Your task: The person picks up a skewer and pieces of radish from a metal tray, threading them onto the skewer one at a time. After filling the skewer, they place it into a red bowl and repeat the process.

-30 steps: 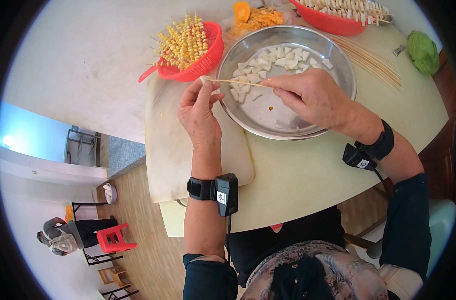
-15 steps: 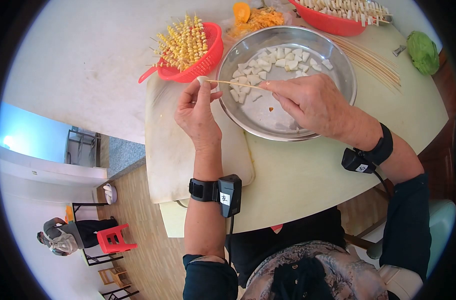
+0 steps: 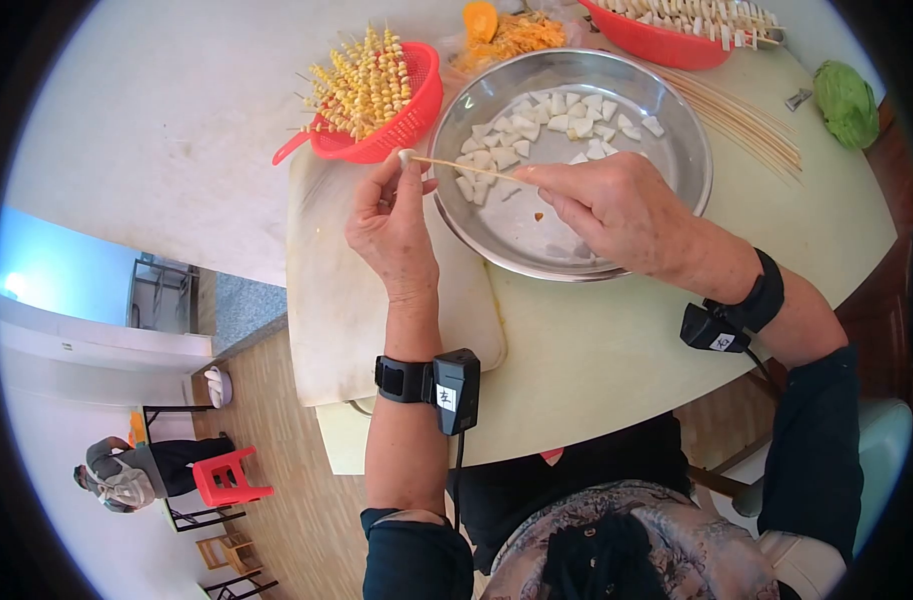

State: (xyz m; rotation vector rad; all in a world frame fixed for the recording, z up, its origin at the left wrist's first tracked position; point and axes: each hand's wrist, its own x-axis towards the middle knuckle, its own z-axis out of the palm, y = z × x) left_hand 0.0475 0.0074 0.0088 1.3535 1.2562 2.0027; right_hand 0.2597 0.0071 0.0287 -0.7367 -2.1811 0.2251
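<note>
My left hand (image 3: 397,235) pinches a small white radish-like piece (image 3: 407,157) between thumb and fingertips, over the top of the white cutting board (image 3: 342,330). A thin bamboo skewer (image 3: 467,167) runs from that piece to my right hand (image 3: 632,210), whose thumb and index finger close on its other end. The skewer's point meets the piece; how deep it goes is hidden. Beneath my right hand is a wide metal basin (image 3: 703,150), holding many loose white cut pieces (image 3: 517,125) and a small brown bit.
A red colander (image 3: 417,115) of loaded yellow skewers stands at upper left. Orange shreds (image 3: 527,35), a red bowl (image 3: 667,42) of white skewers, bare skewers (image 3: 752,120) and a green cabbage (image 3: 845,105) lie beyond the basin. Another person (image 3: 127,475) is far left, near a red stool (image 3: 227,477).
Both hands hold nearly the same pose on the skewer and the white piece. The whole view has shifted very slightly left.
</note>
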